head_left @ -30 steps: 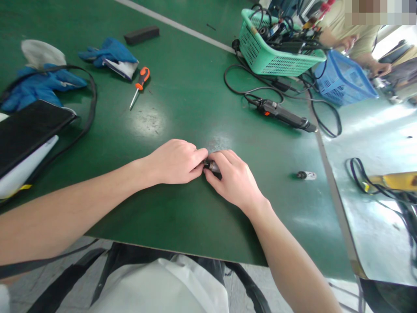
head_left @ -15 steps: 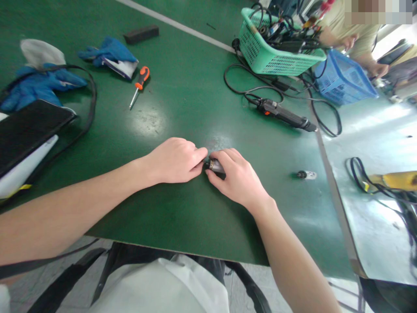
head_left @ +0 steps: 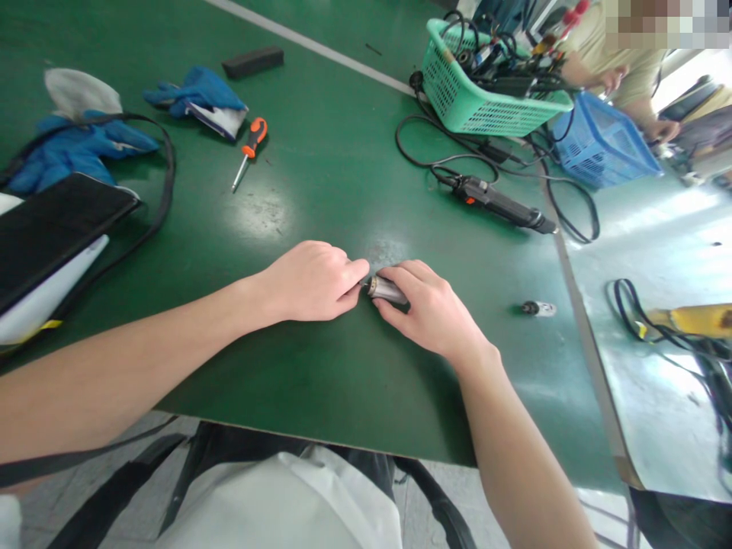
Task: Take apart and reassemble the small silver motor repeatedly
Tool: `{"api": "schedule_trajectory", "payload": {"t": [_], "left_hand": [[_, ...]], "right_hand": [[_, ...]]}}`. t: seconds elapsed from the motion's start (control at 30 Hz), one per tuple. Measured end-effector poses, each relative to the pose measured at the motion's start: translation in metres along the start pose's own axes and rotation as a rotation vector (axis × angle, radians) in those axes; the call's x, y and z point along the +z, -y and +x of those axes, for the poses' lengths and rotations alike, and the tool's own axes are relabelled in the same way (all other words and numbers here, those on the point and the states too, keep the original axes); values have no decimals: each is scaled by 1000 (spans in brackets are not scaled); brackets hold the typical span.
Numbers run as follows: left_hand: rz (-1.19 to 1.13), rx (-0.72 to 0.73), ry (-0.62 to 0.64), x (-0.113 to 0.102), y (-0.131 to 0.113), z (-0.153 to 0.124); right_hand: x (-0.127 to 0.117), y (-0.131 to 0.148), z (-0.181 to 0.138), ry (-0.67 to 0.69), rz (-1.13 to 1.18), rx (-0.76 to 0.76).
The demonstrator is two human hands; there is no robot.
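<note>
My right hand [head_left: 426, 305] is wrapped over a small silver metal cylinder [head_left: 387, 290], which lies sideways just above the green table. The cylinder's left end, with a thin dark tip, points at my left hand [head_left: 325, 282]. That hand is closed in a pinch, its thumb and finger right at this tip. Whatever sits between those fingertips is hidden. Farther right on the table lies another small cylinder [head_left: 538, 308], silver with a black end, apart from both hands.
An orange-and-black screwdriver [head_left: 250, 152], blue gloves [head_left: 211, 95] and a dark block [head_left: 252, 62] lie toward the back left. A corded power screwdriver [head_left: 503, 204] rests at right, before a green basket [head_left: 492, 110] of cables and a blue basket [head_left: 606, 145]. Another person sits beyond.
My right hand has shifted slightly right with the silver cylinder, showing more of its left end. The black piece seen at that end before is largely out of sight. My left hand stays pinched.
</note>
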State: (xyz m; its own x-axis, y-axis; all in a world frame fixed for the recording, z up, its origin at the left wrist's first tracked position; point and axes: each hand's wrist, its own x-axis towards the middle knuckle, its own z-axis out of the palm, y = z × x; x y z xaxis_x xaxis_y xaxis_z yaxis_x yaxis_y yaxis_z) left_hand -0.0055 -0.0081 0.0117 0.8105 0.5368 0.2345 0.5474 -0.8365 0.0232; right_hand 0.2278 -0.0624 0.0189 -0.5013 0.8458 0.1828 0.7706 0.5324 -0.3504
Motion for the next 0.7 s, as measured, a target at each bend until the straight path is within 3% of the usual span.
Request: {"api": "schedule_trajectory", "payload": {"t": [0.7], "left_hand": [[30, -31, -12, 1, 1, 0]], "right_hand": [[3, 3, 2, -16, -2, 24]]}}
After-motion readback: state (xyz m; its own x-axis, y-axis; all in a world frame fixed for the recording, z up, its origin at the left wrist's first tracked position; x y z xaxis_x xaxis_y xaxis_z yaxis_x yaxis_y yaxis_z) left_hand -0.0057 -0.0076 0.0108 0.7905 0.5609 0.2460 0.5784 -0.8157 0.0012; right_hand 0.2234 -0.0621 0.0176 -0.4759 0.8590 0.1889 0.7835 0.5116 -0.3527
